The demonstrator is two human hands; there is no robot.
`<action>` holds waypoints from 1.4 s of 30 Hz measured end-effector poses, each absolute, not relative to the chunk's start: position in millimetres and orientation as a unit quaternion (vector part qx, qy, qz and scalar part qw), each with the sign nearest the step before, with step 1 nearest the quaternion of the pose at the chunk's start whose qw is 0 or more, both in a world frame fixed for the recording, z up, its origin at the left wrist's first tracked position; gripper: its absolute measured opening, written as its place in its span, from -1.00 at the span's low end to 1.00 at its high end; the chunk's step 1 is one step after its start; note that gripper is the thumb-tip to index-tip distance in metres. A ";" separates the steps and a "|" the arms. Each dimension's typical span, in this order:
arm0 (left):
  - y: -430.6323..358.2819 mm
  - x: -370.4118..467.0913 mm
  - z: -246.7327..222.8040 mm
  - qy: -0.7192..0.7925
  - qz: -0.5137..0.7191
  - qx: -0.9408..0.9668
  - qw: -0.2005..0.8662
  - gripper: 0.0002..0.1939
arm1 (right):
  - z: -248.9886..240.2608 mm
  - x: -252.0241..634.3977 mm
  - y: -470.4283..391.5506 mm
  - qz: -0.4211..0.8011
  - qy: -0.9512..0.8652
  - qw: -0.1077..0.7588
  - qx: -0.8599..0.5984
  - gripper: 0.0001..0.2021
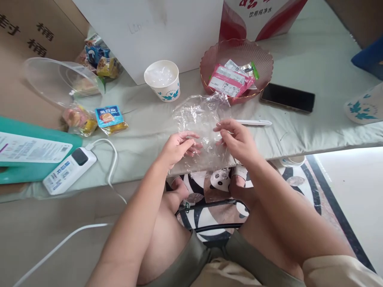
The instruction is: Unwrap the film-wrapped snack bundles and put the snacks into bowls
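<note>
A clear, crinkled plastic bag (196, 113) lies spread at the table's front edge, between my two hands. My left hand (179, 148) rests at its left side, with fingers apart and reaching over the plastic. On the right side, my right hand (239, 139) has loosely bent fingers, spaced apart, touching or just above the plastic. Neither hand shows a firm grip. A white pen-like stick (254, 122) lies just beyond my right hand. Behind the bag stand a paper cup (169, 91) lined with clear plastic and a pink ribbed bowl (206, 75) holding pink-and-white packets (230, 79).
A black phone (287, 97) lies right of the bowl, and another paper cup (363, 105) sits at the right edge. Wrapped snacks (109, 117), a clear plastic lid (44, 75), a white power bank (70, 170) with cable and a green jug (32, 167) occupy the left. Boxes (179, 32) stand behind.
</note>
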State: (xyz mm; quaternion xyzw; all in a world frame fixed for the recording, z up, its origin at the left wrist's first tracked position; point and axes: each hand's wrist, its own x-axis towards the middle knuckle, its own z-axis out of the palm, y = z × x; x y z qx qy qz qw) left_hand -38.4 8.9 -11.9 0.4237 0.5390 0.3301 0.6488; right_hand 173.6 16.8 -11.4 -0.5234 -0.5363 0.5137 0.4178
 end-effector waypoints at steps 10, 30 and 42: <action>6.6 -42.1 -17.7 0.505 0.349 0.465 0.638 -0.63 | -16.0 167.2 11.8 0.406 -0.585 0.493 -0.500 -0.85; 10.7 -53.6 -7.2 0.482 0.427 0.430 0.633 -0.77 | -21.8 176.5 15.0 0.585 -0.441 0.487 -0.477 -0.56; 9.9 -56.4 -4.0 0.480 0.418 0.331 0.697 -0.40 | -17.8 167.9 12.9 0.622 -0.381 0.479 -0.488 -0.73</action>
